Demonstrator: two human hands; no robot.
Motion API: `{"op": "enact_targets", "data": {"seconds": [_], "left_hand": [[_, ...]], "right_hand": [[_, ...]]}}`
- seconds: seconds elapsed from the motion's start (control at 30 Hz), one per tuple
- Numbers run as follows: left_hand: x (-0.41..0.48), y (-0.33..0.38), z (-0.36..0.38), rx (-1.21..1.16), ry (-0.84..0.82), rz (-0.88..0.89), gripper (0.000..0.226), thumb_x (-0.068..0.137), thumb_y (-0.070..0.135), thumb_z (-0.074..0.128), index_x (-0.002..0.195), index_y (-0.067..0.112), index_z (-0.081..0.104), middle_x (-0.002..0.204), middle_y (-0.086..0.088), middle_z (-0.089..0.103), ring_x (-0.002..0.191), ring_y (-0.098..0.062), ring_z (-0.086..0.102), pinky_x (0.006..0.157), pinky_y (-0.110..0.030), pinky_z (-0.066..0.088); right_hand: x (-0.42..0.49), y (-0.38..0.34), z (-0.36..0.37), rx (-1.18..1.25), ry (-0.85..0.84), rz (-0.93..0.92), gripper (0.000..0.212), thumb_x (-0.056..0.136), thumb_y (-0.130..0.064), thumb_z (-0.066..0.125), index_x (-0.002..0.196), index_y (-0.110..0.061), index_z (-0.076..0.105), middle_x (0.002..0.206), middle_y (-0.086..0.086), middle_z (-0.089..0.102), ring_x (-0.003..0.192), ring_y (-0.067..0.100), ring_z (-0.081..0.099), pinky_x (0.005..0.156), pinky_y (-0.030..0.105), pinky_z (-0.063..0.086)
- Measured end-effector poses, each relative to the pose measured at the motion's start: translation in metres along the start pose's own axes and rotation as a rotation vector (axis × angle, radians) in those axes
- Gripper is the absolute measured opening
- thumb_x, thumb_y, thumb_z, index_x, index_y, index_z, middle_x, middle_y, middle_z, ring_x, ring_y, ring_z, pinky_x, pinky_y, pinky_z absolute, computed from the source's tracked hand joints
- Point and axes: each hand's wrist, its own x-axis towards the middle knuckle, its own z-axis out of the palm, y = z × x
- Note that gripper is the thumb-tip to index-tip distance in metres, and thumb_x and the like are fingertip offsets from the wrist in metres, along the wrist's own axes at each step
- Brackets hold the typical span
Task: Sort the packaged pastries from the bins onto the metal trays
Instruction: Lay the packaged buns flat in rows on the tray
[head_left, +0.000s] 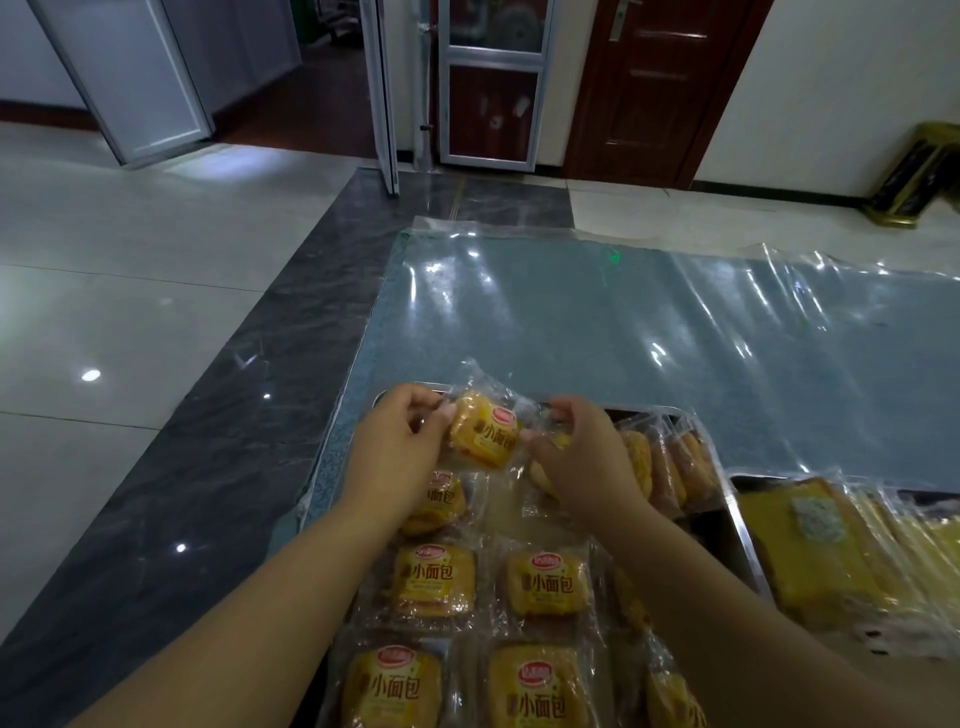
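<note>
A small yellow bread in a clear wrapper (484, 435) hangs just above the far end of a metal tray (698, 421). My left hand (400, 447) pinches its left wrapper edge and my right hand (584, 457) pinches its right edge. Below my hands, several same wrapped yellow breads (435, 579) lie in two columns on the tray. Along the tray's right side stand several darker wrapped pastries (670, 467) on edge. A second metal tray (748, 480) at the right holds larger yellow wrapped cakes (810, 551).
The trays rest on a table under a shiny clear plastic sheet (623, 312), which stretches far and right. Left of the table lies a dark marble floor strip (249, 415) and pale tiles. Doors (644, 88) stand at the back.
</note>
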Motion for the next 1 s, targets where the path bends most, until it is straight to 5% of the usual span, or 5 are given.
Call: {"op": "enact_targets", "data": {"seconds": [0.17, 0.27, 0.5, 0.67, 1.0], "left_hand": [[0.003, -0.008, 0.0, -0.128, 0.051, -0.186, 0.01, 0.091, 0.023, 0.056, 0.081, 0.022, 0.054, 0.086, -0.003, 0.065, 0.083, -0.022, 0.064, 0.077, -0.046, 0.054], [0.002, -0.013, -0.001, -0.018, 0.052, -0.162, 0.012, 0.091, 0.023, 0.056, 0.079, 0.023, 0.053, 0.081, 0.002, 0.062, 0.08, -0.017, 0.062, 0.065, -0.031, 0.05], [-0.002, -0.024, -0.015, 0.289, 0.034, 0.005, 0.01, 0.087, 0.019, 0.062, 0.088, 0.025, 0.054, 0.089, 0.01, 0.057, 0.081, -0.002, 0.053, 0.063, -0.013, 0.037], [-0.004, -0.027, -0.01, 0.375, -0.065, 0.096, 0.015, 0.085, 0.021, 0.064, 0.09, 0.03, 0.053, 0.094, 0.011, 0.053, 0.082, 0.0, 0.051, 0.066, -0.012, 0.037], [-0.014, -0.026, 0.018, 0.458, -0.187, 0.259, 0.01, 0.086, 0.023, 0.062, 0.094, 0.027, 0.059, 0.094, 0.01, 0.057, 0.09, -0.008, 0.053, 0.08, -0.027, 0.048]], "right_hand": [[0.004, 0.01, 0.013, 0.123, -0.103, 0.176, 0.035, 0.089, -0.027, 0.06, 0.122, -0.016, 0.051, 0.089, -0.007, 0.061, 0.072, 0.008, 0.06, 0.052, 0.02, 0.048], [0.009, 0.009, 0.021, 0.047, -0.059, 0.102, 0.004, 0.089, -0.019, 0.061, 0.089, -0.016, 0.064, 0.077, 0.005, 0.067, 0.062, 0.015, 0.061, 0.054, 0.024, 0.053], [0.021, 0.0, 0.043, -0.061, -0.078, 0.104, 0.018, 0.088, -0.018, 0.06, 0.07, -0.018, 0.061, 0.068, 0.002, 0.062, 0.063, 0.017, 0.059, 0.061, 0.03, 0.054], [0.021, -0.011, 0.053, -0.378, -0.287, -0.038, 0.022, 0.092, -0.024, 0.051, 0.106, -0.012, 0.064, 0.105, 0.01, 0.062, 0.092, 0.026, 0.059, 0.081, 0.034, 0.049], [0.005, 0.04, -0.004, -0.608, -0.009, 0.066, 0.048, 0.088, -0.034, 0.056, 0.131, -0.02, 0.04, 0.135, 0.007, 0.037, 0.122, 0.025, 0.039, 0.086, 0.037, 0.046]]}}
